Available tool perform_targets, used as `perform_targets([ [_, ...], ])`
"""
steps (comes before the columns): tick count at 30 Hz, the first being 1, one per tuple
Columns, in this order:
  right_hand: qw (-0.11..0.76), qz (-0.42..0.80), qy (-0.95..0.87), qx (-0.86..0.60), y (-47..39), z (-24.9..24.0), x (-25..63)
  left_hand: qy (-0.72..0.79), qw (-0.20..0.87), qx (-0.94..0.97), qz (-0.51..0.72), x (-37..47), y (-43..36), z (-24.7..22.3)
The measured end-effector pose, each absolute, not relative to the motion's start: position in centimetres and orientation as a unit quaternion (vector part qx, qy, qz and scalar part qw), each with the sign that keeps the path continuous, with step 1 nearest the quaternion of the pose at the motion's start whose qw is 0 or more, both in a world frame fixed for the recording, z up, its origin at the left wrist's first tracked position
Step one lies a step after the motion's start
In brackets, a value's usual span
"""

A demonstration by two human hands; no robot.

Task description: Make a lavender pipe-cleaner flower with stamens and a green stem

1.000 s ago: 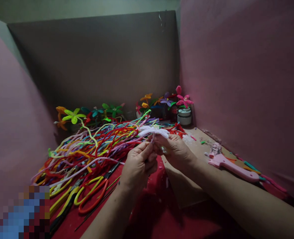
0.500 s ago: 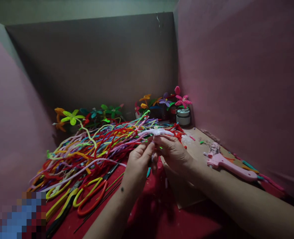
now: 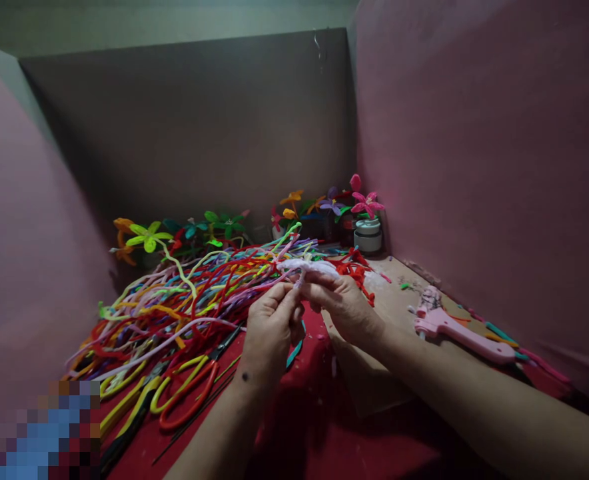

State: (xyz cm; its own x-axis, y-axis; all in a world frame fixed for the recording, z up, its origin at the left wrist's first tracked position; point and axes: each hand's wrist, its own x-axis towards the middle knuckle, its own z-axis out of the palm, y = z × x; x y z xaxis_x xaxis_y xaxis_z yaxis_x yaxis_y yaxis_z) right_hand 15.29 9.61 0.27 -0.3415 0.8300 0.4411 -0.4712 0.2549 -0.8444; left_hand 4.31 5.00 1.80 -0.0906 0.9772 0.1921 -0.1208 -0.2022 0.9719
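A pale lilac-white pipe-cleaner flower (image 3: 319, 268) is held up between my two hands, over the front edge of the pile of pipe cleaners. My left hand (image 3: 273, 319) is closed, its thumb and fingers pinching the short stem under the petals. Close against it, my right hand (image 3: 353, 312) is closed too, with its fingertips at the base of the same flower. My fingers cover part of the stem and the lower petals. A teal pipe cleaner (image 3: 297, 348) shows just below my left hand.
Loose pipe cleaners (image 3: 214, 283) in many colours lie heaped to the left. Scissors (image 3: 189, 393) and yellow-black pliers (image 3: 137, 403) lie nearer. Right is a pink glue gun (image 3: 467, 337) on a brown board (image 3: 399, 293). Finished flowers (image 3: 367, 203) stand along the back.
The flower has turned and tilted in my fingers, so its stem now shows in front of the petals. Both hands have shifted slightly left.
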Motion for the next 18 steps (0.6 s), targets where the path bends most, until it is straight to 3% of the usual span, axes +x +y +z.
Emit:
perform_targets([
  [5,0.541,0.67,-0.491,-0.134,10.12,-0.46,15.0,0.336,0.617,0.426,0.57,3.98,5.22,1.85],
  [10,0.516,0.723,-0.451,-0.09,10.24,-0.66,14.84,0.268,0.709,0.368,0.539,3.69,5.35,1.85],
  [14,0.514,0.737,-0.429,-0.093,10.28,-0.66,14.83,0.272,0.725,0.355,0.524,3.76,5.1,2.08],
  [18,0.509,0.747,-0.414,-0.105,10.35,-0.64,14.87,0.346,0.646,0.437,0.522,3.61,5.22,2.18],
])
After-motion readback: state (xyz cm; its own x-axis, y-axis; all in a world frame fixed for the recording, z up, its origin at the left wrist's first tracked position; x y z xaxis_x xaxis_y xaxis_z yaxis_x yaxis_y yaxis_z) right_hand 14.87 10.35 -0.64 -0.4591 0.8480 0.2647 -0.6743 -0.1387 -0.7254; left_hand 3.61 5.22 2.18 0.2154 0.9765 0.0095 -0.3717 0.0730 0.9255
